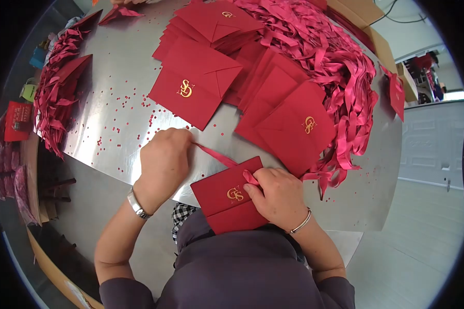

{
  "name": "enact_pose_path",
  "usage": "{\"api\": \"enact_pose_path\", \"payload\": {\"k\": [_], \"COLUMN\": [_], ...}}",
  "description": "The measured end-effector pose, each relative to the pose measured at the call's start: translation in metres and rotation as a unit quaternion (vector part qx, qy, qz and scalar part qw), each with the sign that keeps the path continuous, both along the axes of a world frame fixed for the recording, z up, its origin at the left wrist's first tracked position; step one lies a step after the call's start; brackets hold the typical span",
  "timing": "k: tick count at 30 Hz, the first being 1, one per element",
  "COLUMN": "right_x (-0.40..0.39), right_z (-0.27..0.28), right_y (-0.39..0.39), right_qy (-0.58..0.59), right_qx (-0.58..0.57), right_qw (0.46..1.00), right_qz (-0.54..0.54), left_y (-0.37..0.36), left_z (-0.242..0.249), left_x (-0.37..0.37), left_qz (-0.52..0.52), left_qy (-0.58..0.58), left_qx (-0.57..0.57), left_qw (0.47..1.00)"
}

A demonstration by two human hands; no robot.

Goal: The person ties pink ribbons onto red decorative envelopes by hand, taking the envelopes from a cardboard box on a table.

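Observation:
A red gift bag (216, 198) with a gold monogram lies at the table's near edge, against my body. My right hand (279, 198) grips its right side, with a loop of pink ribbon showing between thumb and fingers. From the bag's top edge a pink ribbon (216, 155) stretches up and left to my left hand (166, 157), which is closed on its end. The fingertips of my left hand are hidden beneath the knuckles. Just beyond my hands lie a flat red bag (193, 82) and a fanned stack of red bags (294, 118), both with gold monograms.
A large heap of pink ribbons (340, 67) covers the table's right side. Ribboned red bags (62, 98) line the left edge. Small red paper dots (121, 103) are scattered over the metal table (105, 62). At the far right stands a cardboard box (381, 46). Part of another person's hand shows at the top.

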State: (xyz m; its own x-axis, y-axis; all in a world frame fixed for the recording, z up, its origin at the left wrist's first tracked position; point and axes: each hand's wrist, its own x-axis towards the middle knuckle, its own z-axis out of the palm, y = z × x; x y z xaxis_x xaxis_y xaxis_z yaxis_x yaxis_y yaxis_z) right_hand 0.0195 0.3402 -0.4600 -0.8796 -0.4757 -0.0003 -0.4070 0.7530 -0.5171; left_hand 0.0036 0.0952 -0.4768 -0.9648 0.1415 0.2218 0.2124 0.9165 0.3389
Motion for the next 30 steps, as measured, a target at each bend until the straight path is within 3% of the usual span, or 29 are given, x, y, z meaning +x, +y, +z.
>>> {"api": "enact_pose_path", "payload": {"k": [1, 3, 5, 10, 12, 17, 20, 22, 24, 26, 27, 28, 30], "right_x": [0.000, -0.001, -0.001, 0.013, 0.018, 0.036, 0.049, 0.057, 0.057, 0.053, 0.062, 0.062, 0.060], "right_z": [0.000, -0.001, 0.005, 0.024, 0.027, 0.040, 0.053, 0.062, 0.074, 0.080, 0.074, 0.071, 0.067], "right_y": [0.000, 0.002, 0.007, 0.026, 0.043, 0.081, 0.098, 0.103, 0.104, 0.117, 0.115, 0.116, 0.115], "right_qy": [-0.001, -0.011, -0.023, -0.019, 0.039, -0.003, -0.084, -0.176, -0.194, -0.269, -0.237, -0.237, -0.273], "right_qx": [-0.001, 0.000, 0.021, 0.016, -0.012, 0.010, -0.043, -0.189, -0.222, -0.269, -0.376, -0.376, -0.532], "right_qw": [1.000, 1.000, 0.999, 0.999, 0.999, 1.000, 0.995, 0.965, 0.955, 0.921, 0.894, 0.894, 0.791], "right_qz": [0.001, 0.006, 0.018, 0.030, 0.030, 0.005, -0.019, -0.038, -0.043, 0.084, 0.060, 0.061, 0.130], "left_y": [0.000, 0.005, 0.007, 0.007, 0.009, 0.019, 0.021, 0.020, 0.021, 0.021, 0.019, 0.019, 0.018], "left_z": [0.001, 0.010, 0.010, 0.011, 0.010, 0.005, 0.006, 0.007, 0.009, 0.012, 0.015, 0.016, 0.016], "left_x": [0.007, 0.022, 0.041, 0.050, 0.051, 0.054, 0.054, 0.052, 0.050, 0.047, 0.045, 0.043, 0.041], "left_qz": [0.001, 0.029, -0.069, -0.057, -0.057, -0.065, -0.059, -0.064, -0.067, -0.069, -0.074, -0.078, -0.090], "left_qy": [-0.001, 0.014, -0.097, -0.162, -0.152, -0.093, -0.093, -0.149, -0.164, -0.179, -0.205, -0.231, -0.229], "left_qx": [-0.001, 0.109, 0.178, 0.218, 0.228, 0.268, 0.285, 0.299, 0.275, 0.250, 0.265, 0.280, 0.267], "left_qw": [1.000, 0.993, 0.977, 0.961, 0.960, 0.957, 0.952, 0.940, 0.945, 0.949, 0.939, 0.929, 0.932]}}
